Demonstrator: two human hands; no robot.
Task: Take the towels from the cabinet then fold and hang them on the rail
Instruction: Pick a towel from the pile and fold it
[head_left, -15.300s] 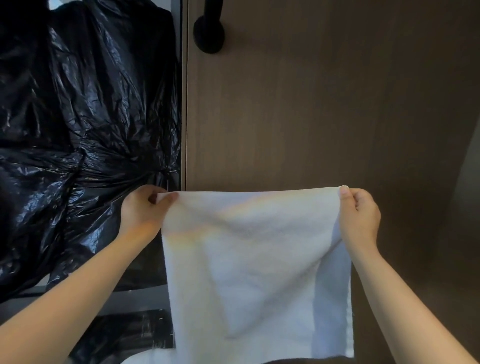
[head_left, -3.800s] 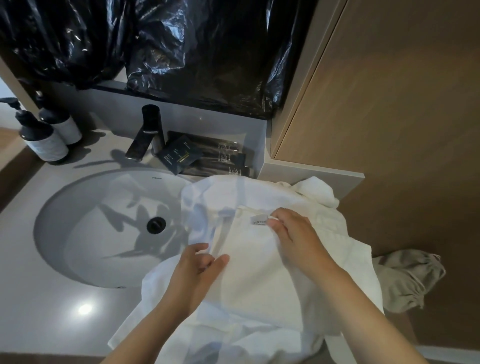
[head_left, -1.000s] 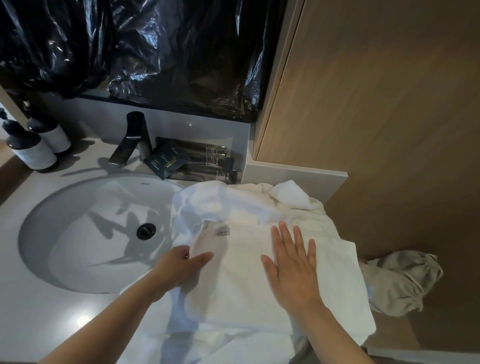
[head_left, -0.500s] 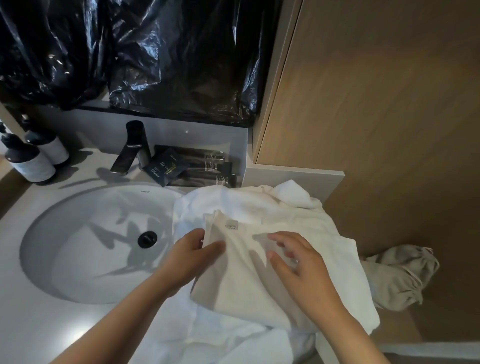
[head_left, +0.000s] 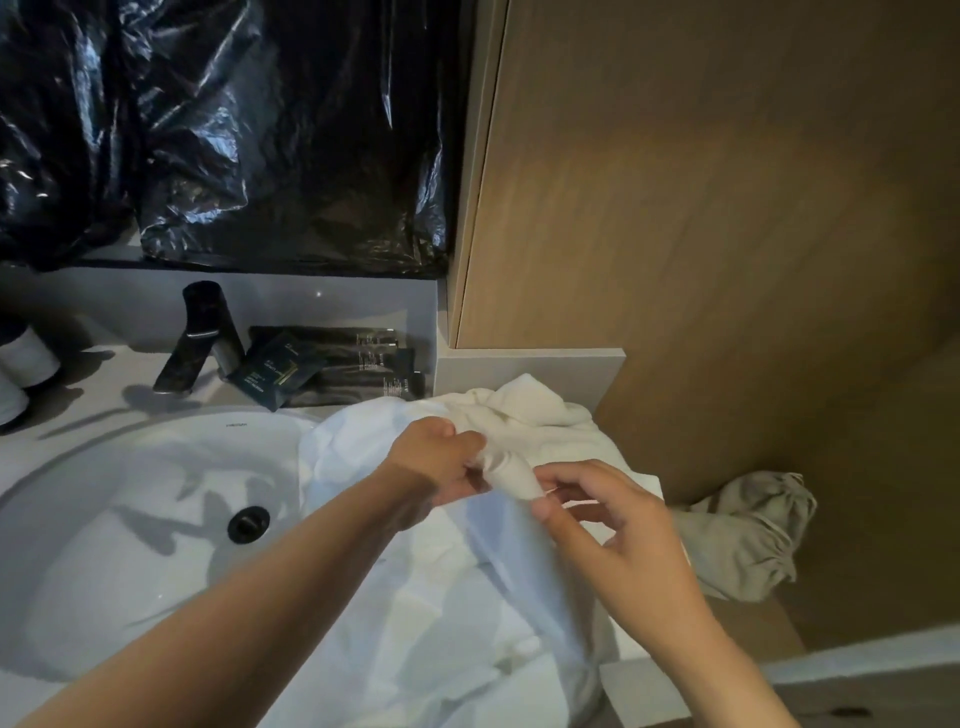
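The towel (head_left: 447, 597) is out of the cabinet and lies just right of the sink (head_left: 104, 519). The left hand (head_left: 434, 462) and right hand (head_left: 618, 530) pinch its bunched corner. Folding looks unfinished, hanging remains, and no rail is in view.

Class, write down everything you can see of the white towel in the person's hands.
The white towel looks like soft, matte terry cloth, plain and creased. One end is gathered into a tight bunch between both hands: the left hand grips it and the right hand pinches its tip. From there the cloth falls in loose folds toward the viewer, over the right side of the sink, in front of a crumpled heap of towels. Its lower edge runs out of frame.
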